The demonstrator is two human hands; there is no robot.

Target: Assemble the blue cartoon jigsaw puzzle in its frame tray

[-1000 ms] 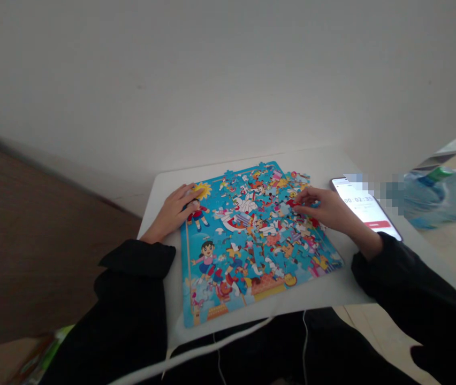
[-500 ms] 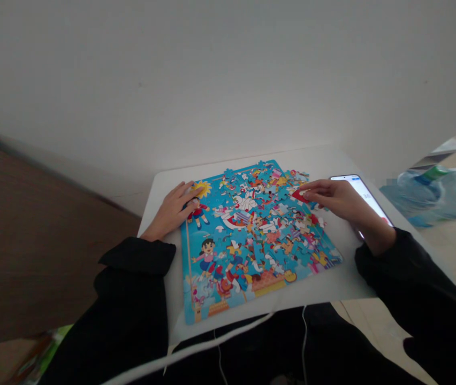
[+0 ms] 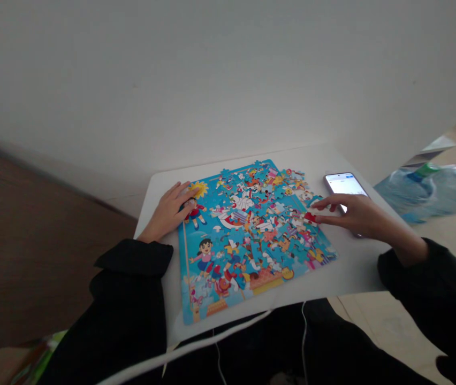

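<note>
A colourful cartoon jigsaw board lies on a small white table, with several loose pieces heaped over its right half. My left hand rests flat on the board's top left corner, fingers stretched out beside a yellow sun picture. My right hand is at the board's right edge, with thumb and fingers pinched on a small red puzzle piece. A phone with a lit screen lies just behind that hand, partly covered by it.
A white wall rises right behind the table. A brown surface fills the left side. Plastic water bottles in blue wrap lie on the floor at right. White cables hang off the table's near edge over my dark lap.
My right hand has drawn back to the right and nearer, from the middle of the piece heap to the board's right edge, carrying the red piece. My left hand has stayed put.
</note>
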